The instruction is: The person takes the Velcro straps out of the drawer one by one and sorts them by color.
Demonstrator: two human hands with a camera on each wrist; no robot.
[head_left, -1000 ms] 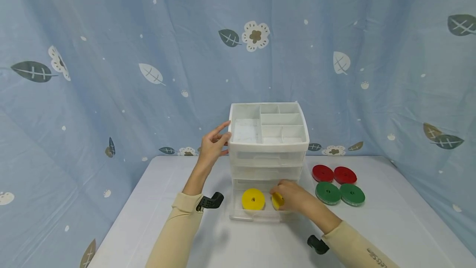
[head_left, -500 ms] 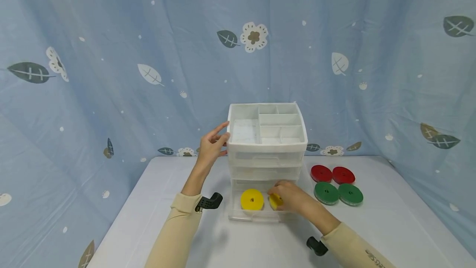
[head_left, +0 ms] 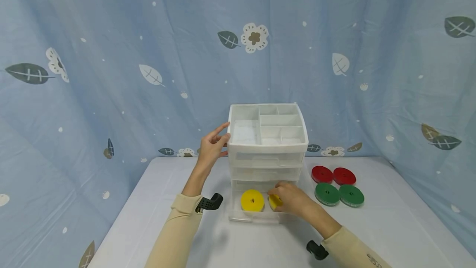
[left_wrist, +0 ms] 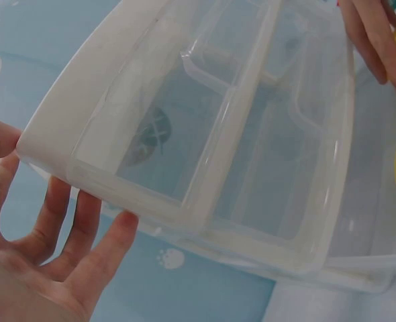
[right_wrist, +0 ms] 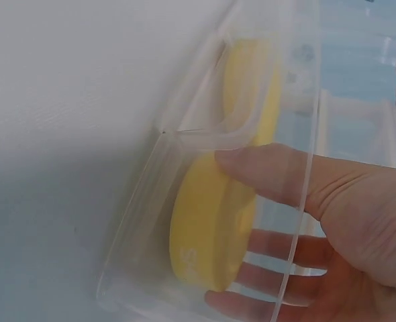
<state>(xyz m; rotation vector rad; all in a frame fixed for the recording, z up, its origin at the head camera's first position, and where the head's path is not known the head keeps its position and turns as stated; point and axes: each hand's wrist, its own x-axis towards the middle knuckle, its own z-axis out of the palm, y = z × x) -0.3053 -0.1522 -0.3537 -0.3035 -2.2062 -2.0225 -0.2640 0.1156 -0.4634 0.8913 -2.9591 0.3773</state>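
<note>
A white drawer unit (head_left: pixel 267 148) with clear drawers stands at the middle of the table, its bottom drawer (head_left: pixel 254 217) pulled out. My left hand (head_left: pixel 211 146) rests its fingertips against the unit's left side near the top; the left wrist view shows the fingers (left_wrist: pixel 94 248) spread along that edge. Inside the drawer, at its right side, my right hand (head_left: pixel 291 198) holds a flat round yellow roll (right_wrist: pixel 208 225), thumb on one side and fingers on the other. The roll is tilted and partly hidden by the hand. A second yellow roll (head_left: pixel 252 200) lies in the drawer's left part.
Two red rolls (head_left: pixel 322 174) and two green rolls (head_left: pixel 327 194) lie on the white table (head_left: pixel 178 226) right of the unit. The unit's divided top tray (head_left: pixel 245 130) is uncovered. A blue patterned curtain (head_left: pixel 178 53) hangs behind and at both sides.
The view has shifted slightly. The held yellow roll stays tilted in the drawer under my right hand, which has barely moved. My left hand keeps its place on the unit's side.
</note>
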